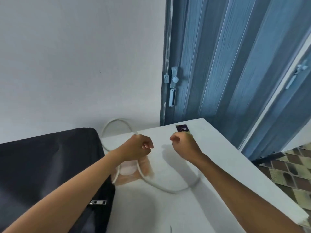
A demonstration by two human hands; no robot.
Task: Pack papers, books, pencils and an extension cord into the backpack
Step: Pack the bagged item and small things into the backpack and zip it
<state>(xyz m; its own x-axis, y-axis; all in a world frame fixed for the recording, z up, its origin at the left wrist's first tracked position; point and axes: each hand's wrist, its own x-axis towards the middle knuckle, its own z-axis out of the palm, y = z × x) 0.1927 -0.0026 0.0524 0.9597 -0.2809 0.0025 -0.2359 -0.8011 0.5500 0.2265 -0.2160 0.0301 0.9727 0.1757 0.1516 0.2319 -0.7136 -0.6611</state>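
Left hand grip: the left hand [139, 147] is curling its fingers round the white extension cord [161, 186], gripping it above the table with the knuckles turned away from the camera.
Right hand grip: the right hand [182, 145] is hovering over the table with its fingers curled in; whether it is pinching the cord is not showing, so I cannot tell.
Cord path: the cord is running out of the left fist in two directions, one loop arching up behind the hand toward the wall [75, 64], the other hanging down and sweeping in a wide curve across the table toward the right forearm.
Under the left hand: a pale, blurred block is lying beneath the fist with the cord crossing it; what it is cannot be made out.
Backpack: the black backpack [50, 165] is lying on the left, touching the table's left edge, a metal zipper pull [98, 202] showing near the left forearm.
Table: the white table [218, 165] is bearing a small dark purple card [182, 128] just beyond the right hand.
Background: a blue folding door [227, 64] is standing behind the table's far right corner.
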